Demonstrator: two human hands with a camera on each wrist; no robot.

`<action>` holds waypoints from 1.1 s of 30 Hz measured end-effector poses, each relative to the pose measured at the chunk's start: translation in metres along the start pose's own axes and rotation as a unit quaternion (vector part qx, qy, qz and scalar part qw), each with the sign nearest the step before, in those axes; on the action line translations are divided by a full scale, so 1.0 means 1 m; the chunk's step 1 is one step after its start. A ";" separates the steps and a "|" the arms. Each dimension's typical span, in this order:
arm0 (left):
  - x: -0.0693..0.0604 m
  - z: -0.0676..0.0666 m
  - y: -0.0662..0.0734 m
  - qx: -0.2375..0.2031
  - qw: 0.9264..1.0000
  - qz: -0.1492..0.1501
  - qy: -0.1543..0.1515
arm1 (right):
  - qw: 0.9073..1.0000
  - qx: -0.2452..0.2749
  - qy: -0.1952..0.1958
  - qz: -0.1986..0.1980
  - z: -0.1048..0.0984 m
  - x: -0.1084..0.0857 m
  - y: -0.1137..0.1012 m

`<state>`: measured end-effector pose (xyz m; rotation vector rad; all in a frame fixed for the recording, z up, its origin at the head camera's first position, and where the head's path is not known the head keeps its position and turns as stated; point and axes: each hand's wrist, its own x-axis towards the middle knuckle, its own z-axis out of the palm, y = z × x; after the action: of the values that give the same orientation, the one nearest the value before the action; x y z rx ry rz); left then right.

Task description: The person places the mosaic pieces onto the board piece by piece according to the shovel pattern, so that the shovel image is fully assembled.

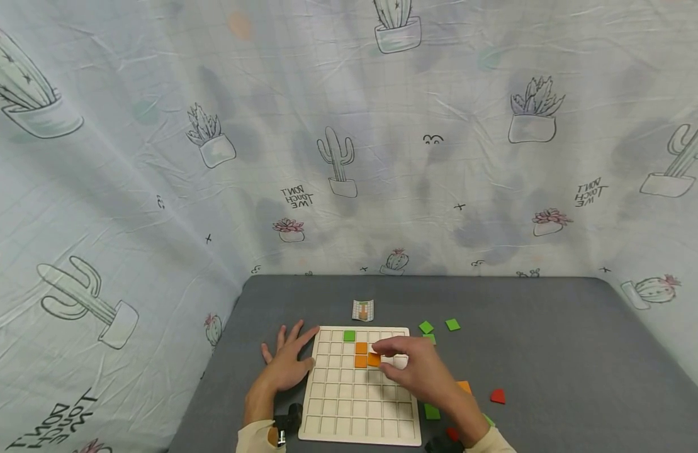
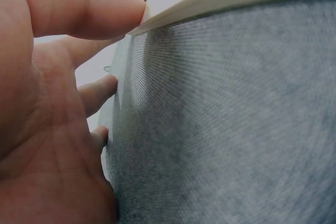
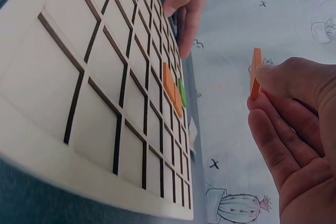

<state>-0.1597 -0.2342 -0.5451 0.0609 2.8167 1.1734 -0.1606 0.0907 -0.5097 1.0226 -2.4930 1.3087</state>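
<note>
- While the left hand (image 1: 289, 365) rests on the grey table (image 1: 513, 340) with fingers spread, gripping nothing, its thumb and forefinger touch the left edge of the grid board (image 1: 332, 429), presumably steadying it.
- Right hand (image 1: 419, 371): pinches an orange tile (image 3: 255, 72) between thumb and fingertips; the tile is on edge above the board's far half, clear of the surface in the right wrist view.
- On the board: one green tile (image 1: 349, 336) in the far row; two orange tiles (image 1: 360, 361) just right of it and nearer, one behind the other.
- Patterned card (image 1: 362, 310) beyond the far edge; print too small to read.
- Loose green squares (image 1: 452, 324) and a red piece (image 1: 498, 396) lie right of the board.
- Step, as judged: setting the held tile, probably right of the orange pair.
- Next move seems to call for flattening it, squaring it to a cell, then letting go.
</note>
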 end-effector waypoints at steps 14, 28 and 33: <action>0.000 -0.001 0.000 0.001 1.000 0.000 -0.005 | 0.999 -0.001 -0.041 0.014 0.024 0.004 0.003; -0.002 0.000 0.002 0.003 1.000 0.003 0.001 | 0.997 -0.013 -0.070 0.024 0.040 0.006 0.009; -0.002 0.000 0.000 -0.001 1.000 0.005 -0.001 | 0.996 -0.027 -0.080 0.024 0.042 0.007 0.009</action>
<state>-0.1578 -0.2342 -0.5445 0.0759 2.8161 1.1770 -0.1639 0.0586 -0.5381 1.1016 -2.6711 1.2083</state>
